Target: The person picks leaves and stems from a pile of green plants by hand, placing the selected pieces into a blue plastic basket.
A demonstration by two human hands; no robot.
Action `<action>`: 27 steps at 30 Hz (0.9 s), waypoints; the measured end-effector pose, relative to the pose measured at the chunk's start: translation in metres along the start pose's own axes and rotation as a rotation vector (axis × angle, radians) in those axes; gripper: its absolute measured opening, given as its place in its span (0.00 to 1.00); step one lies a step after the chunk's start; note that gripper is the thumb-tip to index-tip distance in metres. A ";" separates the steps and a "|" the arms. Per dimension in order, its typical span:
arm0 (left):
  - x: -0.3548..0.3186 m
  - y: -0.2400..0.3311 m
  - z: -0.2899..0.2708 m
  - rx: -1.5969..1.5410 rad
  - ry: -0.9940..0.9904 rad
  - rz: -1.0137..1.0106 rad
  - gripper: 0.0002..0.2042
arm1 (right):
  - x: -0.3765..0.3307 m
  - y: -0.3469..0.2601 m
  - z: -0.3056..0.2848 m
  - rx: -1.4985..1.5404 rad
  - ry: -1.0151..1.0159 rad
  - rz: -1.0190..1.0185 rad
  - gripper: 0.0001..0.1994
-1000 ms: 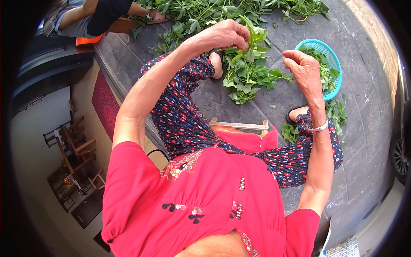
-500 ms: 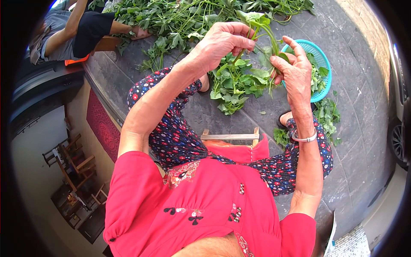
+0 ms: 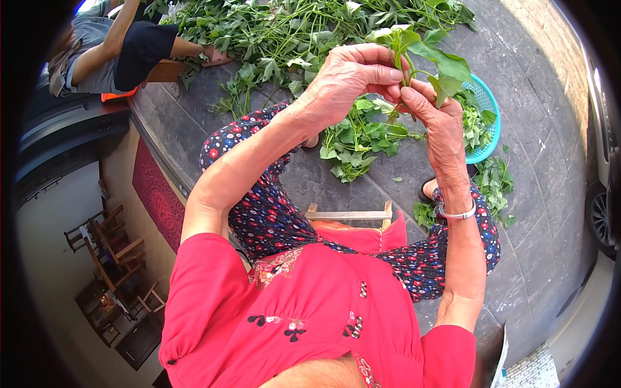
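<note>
A leafy green sprig [image 3: 446,63] is held up between my two hands, over the floor ahead of me. My left hand [image 3: 362,77] pinches its stems between thumb and fingers. Closed on the same sprig lower down, my right hand [image 3: 436,119] has its thumb and fingertips almost touching those of the left. Below my hands lies a small heap of leafy stems [image 3: 359,139] on the floor. A turquoise plastic basket [image 3: 495,116] with loose green leaves in it stands just right of my right hand.
A large pile of leafy vines [image 3: 259,32] spreads across the far floor. At the far left sits another person [image 3: 97,48]. More leaves [image 3: 493,181] lie beside my right foot. A low wooden stool frame [image 3: 349,215] is between my legs. A car wheel [image 3: 601,213] shows at right.
My hands have come together, the right one moving left to meet the left at the stems. The sprig's leaves now point up and to the right.
</note>
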State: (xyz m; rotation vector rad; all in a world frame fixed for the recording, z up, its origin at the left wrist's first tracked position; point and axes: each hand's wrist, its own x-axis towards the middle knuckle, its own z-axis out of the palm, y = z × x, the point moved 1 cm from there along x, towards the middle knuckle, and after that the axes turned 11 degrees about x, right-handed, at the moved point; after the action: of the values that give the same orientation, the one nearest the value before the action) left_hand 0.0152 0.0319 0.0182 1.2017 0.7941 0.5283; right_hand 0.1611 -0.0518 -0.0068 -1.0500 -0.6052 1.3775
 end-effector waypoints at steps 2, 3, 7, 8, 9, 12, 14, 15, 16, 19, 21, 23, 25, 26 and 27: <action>-0.001 -0.004 -0.001 0.016 -0.005 -0.011 0.08 | -0.001 0.002 -0.001 0.090 0.027 0.018 0.12; -0.001 -0.004 0.000 0.015 -0.010 -0.014 0.08 | -0.001 0.001 -0.003 0.091 0.032 0.018 0.12; -0.002 0.000 0.006 0.203 -0.028 -0.001 0.11 | -0.001 0.001 -0.005 0.074 0.057 0.081 0.09; -0.004 0.003 0.009 0.247 -0.043 0.035 0.12 | -0.001 0.001 -0.006 0.044 0.061 0.074 0.09; -0.006 0.004 0.011 0.293 -0.056 0.073 0.12 | -0.001 0.000 -0.005 0.015 0.062 0.066 0.09; -0.008 0.008 0.012 0.321 -0.023 0.115 0.11 | -0.002 0.002 -0.006 -0.074 0.022 0.027 0.09; -0.004 0.006 0.012 0.431 0.086 0.155 0.09 | -0.004 0.004 -0.002 -0.248 0.007 -0.044 0.10; -0.003 0.005 0.011 0.432 0.087 0.156 0.09 | -0.004 0.005 -0.002 -0.248 0.005 -0.046 0.10; -0.003 0.006 0.010 0.518 0.094 0.187 0.09 | -0.004 0.008 -0.003 -0.322 0.010 -0.110 0.11; -0.002 0.003 0.008 0.689 0.123 0.284 0.09 | -0.006 0.006 0.001 -0.421 0.030 -0.190 0.11; -0.002 0.003 0.007 0.597 0.099 0.239 0.09 | -0.006 0.004 0.001 -0.520 0.052 -0.217 0.10; -0.001 0.004 0.009 0.664 0.100 0.231 0.08 | -0.006 0.010 -0.008 -0.570 0.063 -0.265 0.11; 0.001 -0.008 0.009 0.802 0.147 0.467 0.08 | -0.005 0.011 -0.010 -0.622 0.068 -0.313 0.12; 0.004 -0.018 0.007 0.795 0.168 0.618 0.09 | -0.005 0.010 -0.008 -0.590 0.064 -0.300 0.13; 0.004 -0.016 0.009 0.891 0.175 0.736 0.10 | -0.005 0.011 -0.009 -0.552 0.067 -0.285 0.13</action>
State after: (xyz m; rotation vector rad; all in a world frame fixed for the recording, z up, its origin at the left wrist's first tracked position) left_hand 0.0238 0.0245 0.0032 2.3335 0.7337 0.9310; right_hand 0.1625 -0.0603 -0.0192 -1.3757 -1.0777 0.9384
